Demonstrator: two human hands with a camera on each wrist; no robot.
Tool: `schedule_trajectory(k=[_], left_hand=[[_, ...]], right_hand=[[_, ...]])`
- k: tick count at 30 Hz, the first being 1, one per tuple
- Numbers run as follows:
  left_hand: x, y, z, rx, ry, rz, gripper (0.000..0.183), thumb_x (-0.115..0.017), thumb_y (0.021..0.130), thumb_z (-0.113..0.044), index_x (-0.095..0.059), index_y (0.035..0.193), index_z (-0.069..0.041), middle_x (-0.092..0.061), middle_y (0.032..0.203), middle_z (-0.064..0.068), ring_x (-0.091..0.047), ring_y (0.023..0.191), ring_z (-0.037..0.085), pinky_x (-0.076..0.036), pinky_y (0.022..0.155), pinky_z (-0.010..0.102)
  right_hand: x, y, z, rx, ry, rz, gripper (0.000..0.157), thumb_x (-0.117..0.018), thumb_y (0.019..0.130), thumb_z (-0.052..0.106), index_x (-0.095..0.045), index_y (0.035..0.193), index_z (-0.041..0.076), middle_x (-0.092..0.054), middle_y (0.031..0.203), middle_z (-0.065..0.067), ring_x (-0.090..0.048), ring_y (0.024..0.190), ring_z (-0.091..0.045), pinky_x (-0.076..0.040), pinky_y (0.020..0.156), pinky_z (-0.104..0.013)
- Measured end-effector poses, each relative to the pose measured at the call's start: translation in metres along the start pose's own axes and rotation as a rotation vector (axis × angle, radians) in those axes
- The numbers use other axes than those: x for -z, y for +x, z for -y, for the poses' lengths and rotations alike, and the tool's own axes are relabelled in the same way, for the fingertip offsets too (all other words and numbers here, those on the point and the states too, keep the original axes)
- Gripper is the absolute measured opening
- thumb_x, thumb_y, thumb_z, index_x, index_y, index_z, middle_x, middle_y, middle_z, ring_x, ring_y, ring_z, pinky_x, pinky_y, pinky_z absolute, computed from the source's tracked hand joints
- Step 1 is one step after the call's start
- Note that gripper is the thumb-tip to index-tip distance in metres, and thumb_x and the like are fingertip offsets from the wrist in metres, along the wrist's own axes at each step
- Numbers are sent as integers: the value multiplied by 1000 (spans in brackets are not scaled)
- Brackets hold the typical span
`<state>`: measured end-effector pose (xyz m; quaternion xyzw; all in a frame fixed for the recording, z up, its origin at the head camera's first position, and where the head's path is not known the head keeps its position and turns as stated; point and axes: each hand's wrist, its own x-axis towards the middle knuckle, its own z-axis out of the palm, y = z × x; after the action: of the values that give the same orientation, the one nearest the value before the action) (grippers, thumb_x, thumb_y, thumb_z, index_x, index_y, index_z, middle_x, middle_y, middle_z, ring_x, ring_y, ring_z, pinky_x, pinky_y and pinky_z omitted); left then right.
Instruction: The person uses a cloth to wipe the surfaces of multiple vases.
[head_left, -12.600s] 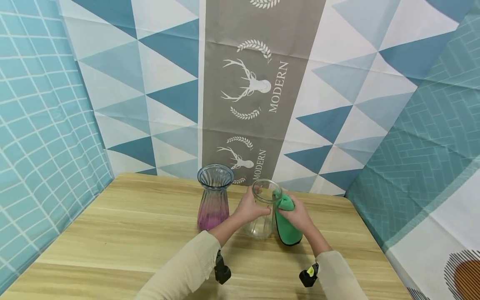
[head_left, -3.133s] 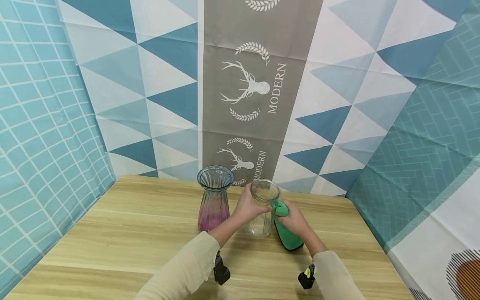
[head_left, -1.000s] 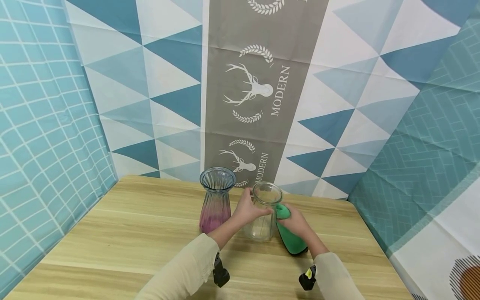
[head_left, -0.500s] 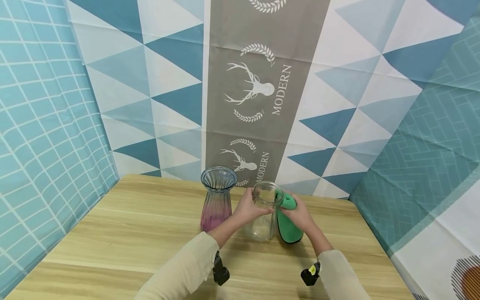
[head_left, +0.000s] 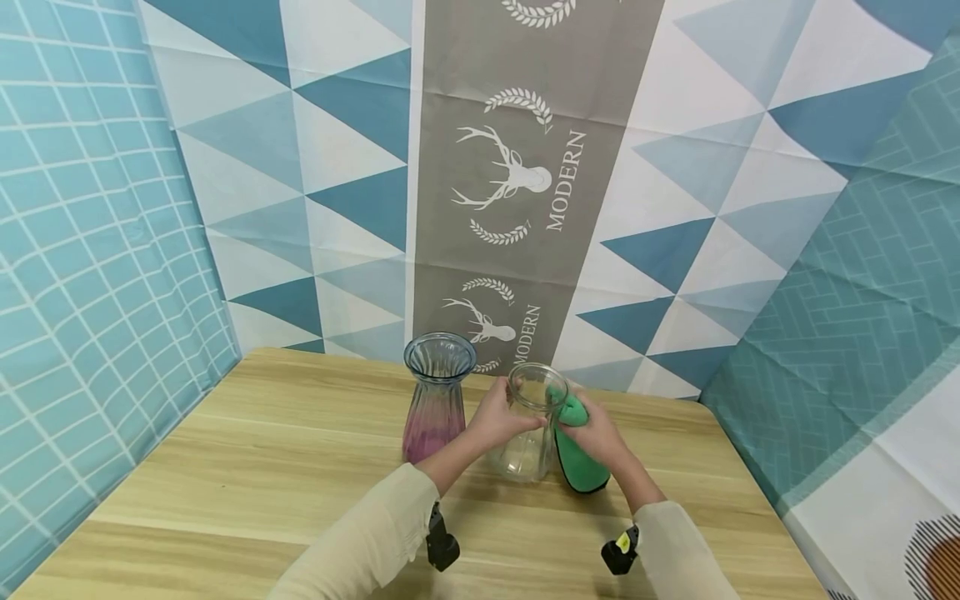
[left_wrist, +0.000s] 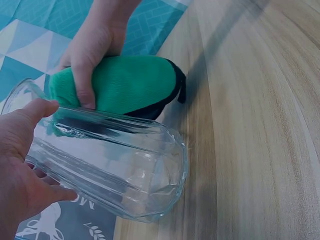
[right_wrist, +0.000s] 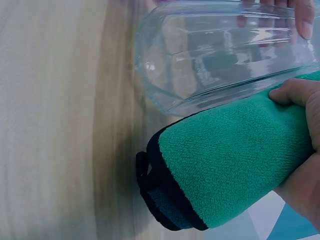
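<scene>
A clear glass vase (head_left: 525, 454) with ribbed sides stands upright on the wooden table. My left hand (head_left: 498, 417) grips it near the neck, thumb on the near side and fingers around the back. In my right hand (head_left: 600, 433) is a folded green cleaning cloth (head_left: 581, 462) with black edging, pinched between thumb and fingers. The cloth lies against the right side of the vase, just below the rim. In the right wrist view the cloth (right_wrist: 235, 155) hangs down along the glass (right_wrist: 215, 55), its black-trimmed end close over the tabletop.
Left of the clear vase stands another glass vase (head_left: 435, 408), blue at its flared rim and pink at the base, close to my left forearm. The table (head_left: 262, 467) backs onto a patterned wall covering (head_left: 352, 208). Its right edge runs beside a teal covering (head_left: 817, 333).
Over the last second my right hand moves the cloth up along the vase's right side, then slightly down. My left hand keeps its grip and the vases stay in place.
</scene>
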<state>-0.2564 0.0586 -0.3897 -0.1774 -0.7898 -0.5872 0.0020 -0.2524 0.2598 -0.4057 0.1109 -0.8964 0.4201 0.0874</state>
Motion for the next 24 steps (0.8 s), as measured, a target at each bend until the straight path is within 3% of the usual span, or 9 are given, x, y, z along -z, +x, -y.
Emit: schedule_trajectory(k=[5,8,13,18,24], left_hand=[[1,-1,-1,7,-3,8,70,-81,71,-23,-41,124,1,-48,131,20,-43,128,39,-42,103,47],[1,-1,-2,9,1,12,70,-80,72,-23,-41,124,2,-47,132,21,-43,128,39,-42,103,47],[1,-1,0,21,6,21,70,-80,73,-23,-40,126,0,-45,135,19,-42,129,40,-42,103,48],[1,-1,0,17,-1,18,70,-80,73,-24,-41,126,-1,-45,135,19,-42,128,41,-42,102,49],[2,0,0,26,-14,19,73,-81,72,-25,-41,128,-2,-45,135,19,-43,127,41,-42,102,49]], right_hand=[[-3,-3,-7,-14,-42,40,34,-67,83,6,-57,115,6,-63,98,-11,-55,84,-19,-45,69,-32],[-3,-4,-10,-1,-60,63,32,-67,83,6,-58,114,7,-62,95,-8,-52,80,-16,-42,67,-31],[-3,-7,-13,33,-91,84,39,-67,82,2,-58,120,6,-64,108,-11,-58,93,-23,-47,75,-37],[2,-11,-13,-6,-157,93,52,-66,82,3,-52,131,8,-59,125,-16,-57,110,-34,-48,83,-48],[13,-13,-19,-49,-246,109,54,-64,84,6,-49,135,9,-55,129,-19,-53,115,-39,-47,87,-54]])
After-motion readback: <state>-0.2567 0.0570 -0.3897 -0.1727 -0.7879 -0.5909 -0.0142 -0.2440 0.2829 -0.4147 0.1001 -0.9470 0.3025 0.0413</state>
